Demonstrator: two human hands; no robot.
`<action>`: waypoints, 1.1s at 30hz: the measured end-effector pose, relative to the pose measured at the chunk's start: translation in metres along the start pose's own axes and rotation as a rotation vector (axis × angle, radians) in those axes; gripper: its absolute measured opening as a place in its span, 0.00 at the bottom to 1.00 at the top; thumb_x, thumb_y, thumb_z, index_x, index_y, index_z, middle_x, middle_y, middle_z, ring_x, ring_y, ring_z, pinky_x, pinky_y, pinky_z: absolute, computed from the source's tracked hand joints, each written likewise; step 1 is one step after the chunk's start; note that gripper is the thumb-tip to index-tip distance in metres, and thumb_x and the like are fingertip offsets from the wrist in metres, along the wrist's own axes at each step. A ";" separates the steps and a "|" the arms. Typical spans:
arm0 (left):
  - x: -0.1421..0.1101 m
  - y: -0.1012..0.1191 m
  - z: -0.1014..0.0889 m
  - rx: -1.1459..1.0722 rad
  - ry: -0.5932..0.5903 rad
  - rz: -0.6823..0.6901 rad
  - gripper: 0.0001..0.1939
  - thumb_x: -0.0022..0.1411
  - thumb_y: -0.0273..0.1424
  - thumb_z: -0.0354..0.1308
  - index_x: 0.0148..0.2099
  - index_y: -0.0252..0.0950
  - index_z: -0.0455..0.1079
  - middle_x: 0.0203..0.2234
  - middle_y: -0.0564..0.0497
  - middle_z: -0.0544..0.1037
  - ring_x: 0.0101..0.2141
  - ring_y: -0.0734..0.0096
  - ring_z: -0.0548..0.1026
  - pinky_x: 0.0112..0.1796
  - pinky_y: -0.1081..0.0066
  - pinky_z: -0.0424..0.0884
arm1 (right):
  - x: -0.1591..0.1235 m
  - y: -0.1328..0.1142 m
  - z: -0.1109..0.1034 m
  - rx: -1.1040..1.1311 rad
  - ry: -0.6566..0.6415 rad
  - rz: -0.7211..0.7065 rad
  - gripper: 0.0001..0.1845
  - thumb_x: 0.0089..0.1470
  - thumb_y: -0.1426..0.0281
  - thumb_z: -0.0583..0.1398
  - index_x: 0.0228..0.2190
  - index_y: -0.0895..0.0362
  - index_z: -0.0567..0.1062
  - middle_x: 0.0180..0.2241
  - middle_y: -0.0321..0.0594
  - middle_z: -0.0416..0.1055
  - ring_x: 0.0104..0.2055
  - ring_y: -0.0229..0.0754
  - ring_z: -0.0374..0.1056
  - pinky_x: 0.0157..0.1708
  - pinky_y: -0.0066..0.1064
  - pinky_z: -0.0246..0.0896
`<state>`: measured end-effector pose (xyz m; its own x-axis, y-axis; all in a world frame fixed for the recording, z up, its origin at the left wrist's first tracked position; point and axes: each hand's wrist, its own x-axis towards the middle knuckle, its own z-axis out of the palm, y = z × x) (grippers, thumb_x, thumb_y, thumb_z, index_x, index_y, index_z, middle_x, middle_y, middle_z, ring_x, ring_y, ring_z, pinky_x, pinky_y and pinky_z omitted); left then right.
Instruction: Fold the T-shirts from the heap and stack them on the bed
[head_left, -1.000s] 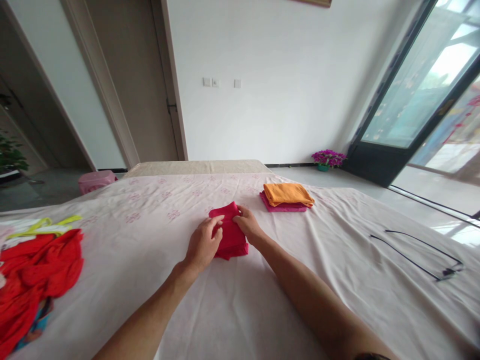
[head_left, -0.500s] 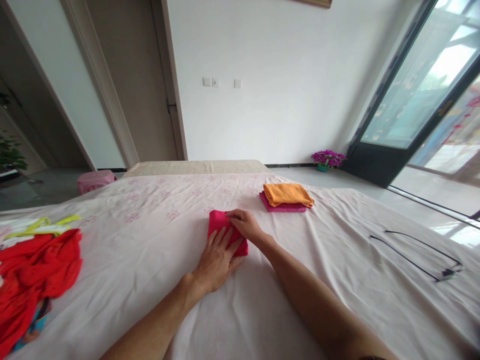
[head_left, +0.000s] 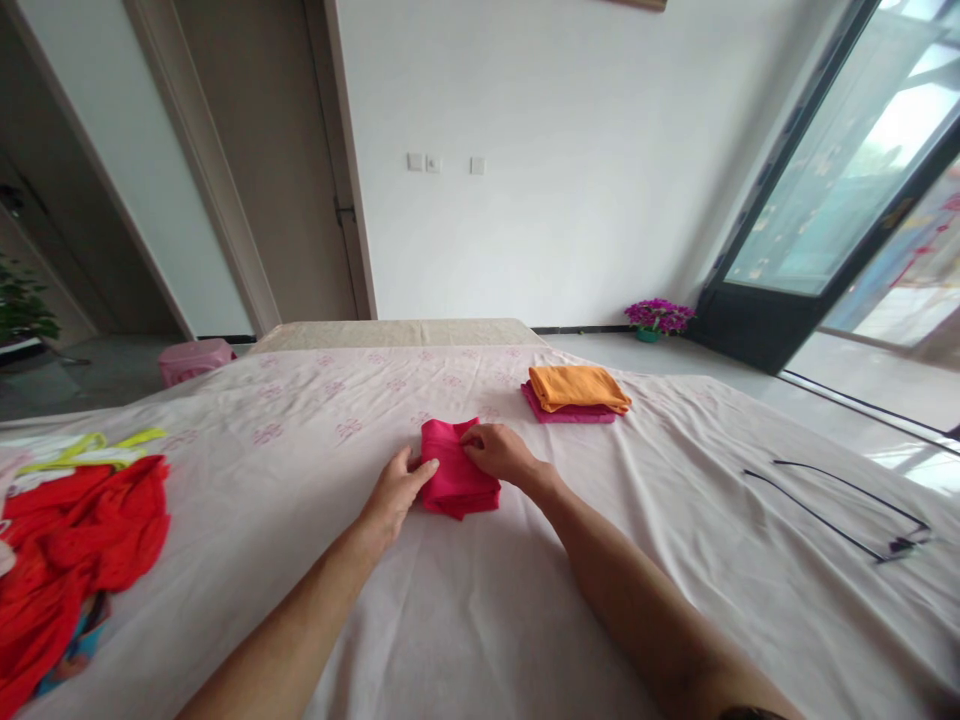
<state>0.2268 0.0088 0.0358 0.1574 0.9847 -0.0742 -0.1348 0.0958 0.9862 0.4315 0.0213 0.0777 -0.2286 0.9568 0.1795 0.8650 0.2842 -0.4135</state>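
Note:
A folded pinkish-red cloth [head_left: 450,485], perhaps a garment, lies on the pale bedsheet in front of me. At its left edge is my left hand [head_left: 394,492], thumb reaching over the top of the cloth and parted from the fingers. My right hand [head_left: 499,452] rests on the upper right side, its thumb and fingertips pinched on the fabric. Some of the right hand's fingers are curled out of sight. Farther off to the right, a folded orange cloth [head_left: 577,388] lies on a folded magenta one [head_left: 574,415].
Heaped red clothing [head_left: 97,525] lies at the left, with white and yellow-green fabric [head_left: 94,450] behind it. Black-framed glasses [head_left: 840,510] lie on the bedsheet [head_left: 675,480] at the right. A pink stool [head_left: 196,360] and purple flowers [head_left: 660,315] stand beyond the bed.
My left hand has lifted from lying flat on the pinkish-red cloth and moved left to its edge. The right hand stays near the upper right side, fingers still bent.

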 end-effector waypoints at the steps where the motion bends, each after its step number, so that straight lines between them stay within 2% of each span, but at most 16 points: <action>1: -0.001 0.002 0.002 -0.022 -0.043 -0.011 0.30 0.50 0.42 0.70 0.50 0.30 0.70 0.44 0.39 0.80 0.45 0.56 0.79 0.45 0.63 0.73 | -0.001 -0.002 -0.002 0.008 -0.015 0.000 0.16 0.55 0.70 0.57 0.42 0.52 0.81 0.39 0.39 0.80 0.40 0.43 0.74 0.38 0.28 0.60; 3: -0.003 0.006 0.004 -0.020 -0.079 -0.025 0.29 0.48 0.42 0.70 0.48 0.30 0.71 0.39 0.41 0.81 0.40 0.58 0.80 0.42 0.65 0.74 | -0.002 -0.006 -0.004 0.018 -0.032 -0.002 0.16 0.55 0.69 0.57 0.43 0.53 0.81 0.40 0.39 0.80 0.40 0.42 0.74 0.38 0.27 0.60; 6: -0.003 0.009 0.005 -0.045 -0.071 -0.045 0.30 0.46 0.38 0.72 0.50 0.30 0.71 0.39 0.42 0.82 0.38 0.60 0.80 0.41 0.66 0.75 | -0.003 -0.010 -0.006 0.001 -0.056 -0.036 0.16 0.54 0.69 0.58 0.44 0.53 0.80 0.39 0.39 0.80 0.39 0.42 0.73 0.36 0.27 0.59; 10: 0.000 0.008 0.001 -0.092 -0.036 -0.072 0.32 0.46 0.35 0.73 0.53 0.31 0.70 0.38 0.43 0.83 0.38 0.60 0.81 0.41 0.66 0.75 | -0.005 -0.017 -0.013 -0.024 -0.105 -0.187 0.19 0.53 0.70 0.60 0.47 0.51 0.78 0.41 0.38 0.78 0.41 0.42 0.72 0.38 0.28 0.60; 12: 0.000 0.007 0.000 -0.107 -0.009 -0.085 0.35 0.46 0.34 0.73 0.56 0.31 0.68 0.39 0.43 0.83 0.39 0.60 0.81 0.41 0.67 0.75 | -0.007 -0.021 -0.019 -0.035 -0.171 -0.278 0.24 0.50 0.69 0.63 0.51 0.51 0.76 0.43 0.40 0.76 0.43 0.43 0.71 0.39 0.29 0.60; 16: -0.003 0.010 0.001 -0.090 0.043 -0.119 0.40 0.51 0.32 0.71 0.63 0.30 0.61 0.43 0.41 0.82 0.39 0.62 0.81 0.41 0.68 0.75 | -0.015 -0.026 -0.023 -0.124 -0.301 -0.399 0.40 0.45 0.61 0.69 0.60 0.51 0.67 0.48 0.45 0.71 0.48 0.49 0.68 0.44 0.34 0.62; 21: -0.005 0.012 0.001 -0.040 0.072 -0.135 0.41 0.58 0.30 0.66 0.68 0.28 0.54 0.50 0.37 0.78 0.42 0.63 0.80 0.44 0.69 0.74 | -0.023 -0.030 -0.011 -0.274 -0.278 -0.411 0.53 0.43 0.59 0.70 0.66 0.51 0.55 0.51 0.50 0.65 0.51 0.55 0.65 0.47 0.43 0.63; 23: -0.005 0.011 0.000 -0.020 0.069 -0.141 0.40 0.58 0.31 0.65 0.68 0.28 0.53 0.51 0.37 0.78 0.42 0.63 0.80 0.44 0.68 0.74 | -0.024 -0.031 -0.008 -0.285 -0.257 -0.415 0.53 0.45 0.58 0.69 0.67 0.51 0.54 0.50 0.50 0.65 0.51 0.55 0.65 0.46 0.43 0.63; 28: -0.005 0.012 -0.002 -0.015 0.033 -0.140 0.38 0.57 0.34 0.67 0.66 0.29 0.58 0.47 0.38 0.80 0.41 0.61 0.81 0.44 0.66 0.75 | -0.023 -0.031 -0.008 -0.291 -0.248 -0.409 0.40 0.52 0.59 0.64 0.63 0.51 0.60 0.48 0.48 0.67 0.48 0.52 0.67 0.43 0.40 0.64; 31: -0.008 0.015 -0.001 -0.018 -0.018 -0.131 0.38 0.55 0.37 0.68 0.64 0.31 0.61 0.45 0.40 0.81 0.42 0.59 0.81 0.45 0.65 0.75 | -0.023 -0.031 -0.008 -0.293 -0.236 -0.411 0.39 0.52 0.61 0.65 0.63 0.51 0.60 0.48 0.48 0.67 0.47 0.51 0.67 0.42 0.38 0.63; 33: -0.011 0.019 0.000 -0.014 -0.032 -0.132 0.40 0.55 0.38 0.68 0.65 0.32 0.60 0.47 0.39 0.80 0.44 0.59 0.80 0.45 0.65 0.75 | -0.023 -0.032 -0.008 -0.293 -0.227 -0.414 0.39 0.52 0.61 0.65 0.62 0.51 0.61 0.47 0.47 0.68 0.47 0.51 0.67 0.42 0.38 0.63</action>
<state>0.2229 -0.0003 0.0555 0.2056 0.9583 -0.1983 -0.1243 0.2266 0.9660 0.4130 -0.0104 0.0939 -0.6385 0.7670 0.0639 0.7630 0.6417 -0.0778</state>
